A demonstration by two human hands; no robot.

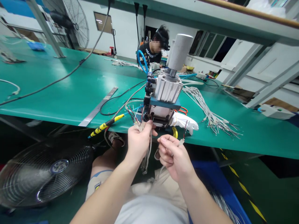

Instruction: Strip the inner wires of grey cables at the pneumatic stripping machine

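My left hand (139,139) is closed around a bundle of white cables (146,159). Their stripped ends, with thin red, black and white wires (134,115), fan out above the fist, while the rest hangs below it. That hand is right at the front of a pneumatic press (165,90) with a knurled grey cylinder on top. My right hand (171,151), a little lower and to the right, has its fingers curled on a single white cable (181,142). Red and dark wire ends stick up from this cable. The fingertips of both hands are apart.
A metal ruler (99,106) and a yellow-black air gun (106,125) lie left on the green table (58,102). More cables (210,115) are spread at right, near a white glove (187,122). A floor fan (59,168), a blue bin (219,186) and a co-worker (149,51) are around.
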